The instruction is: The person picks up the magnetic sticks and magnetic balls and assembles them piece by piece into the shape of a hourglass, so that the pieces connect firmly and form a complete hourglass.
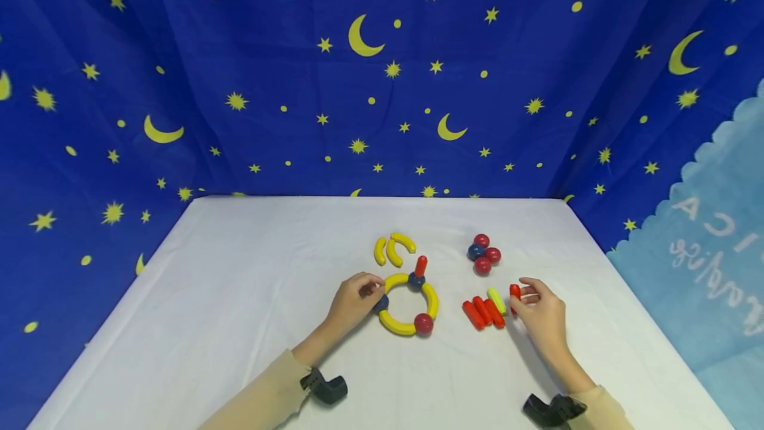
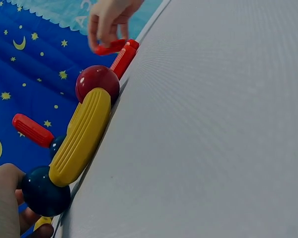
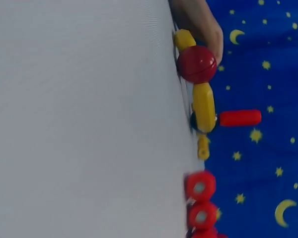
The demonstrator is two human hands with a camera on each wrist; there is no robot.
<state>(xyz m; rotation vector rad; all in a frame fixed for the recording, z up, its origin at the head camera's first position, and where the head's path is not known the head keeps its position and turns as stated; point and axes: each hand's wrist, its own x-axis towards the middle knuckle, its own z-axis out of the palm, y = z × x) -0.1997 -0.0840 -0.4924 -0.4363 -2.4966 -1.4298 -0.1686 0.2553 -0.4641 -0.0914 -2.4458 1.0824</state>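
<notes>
My left hand (image 1: 353,298) holds the dark blue ball (image 2: 42,193) at the left of a ring lying on the table. Three curved yellow rods (image 1: 396,326) make up the ring, joined by that ball, another blue ball (image 1: 416,281) at the far side and a red ball (image 1: 424,324) at the near right. A straight red rod (image 1: 421,266) stands upright on the far blue ball. To the right, my right hand (image 1: 544,314) pinches another red rod (image 1: 514,291) between thumb and fingers, beside a row of loose rods. The right wrist view does not show the right hand.
Three red rods (image 1: 474,315) and a yellow-green rod (image 1: 496,300) lie side by side right of the ring. Behind them sits a cluster of red balls (image 1: 482,266) with a blue ball (image 1: 475,252). Three loose curved yellow rods (image 1: 380,251) lie behind the ring.
</notes>
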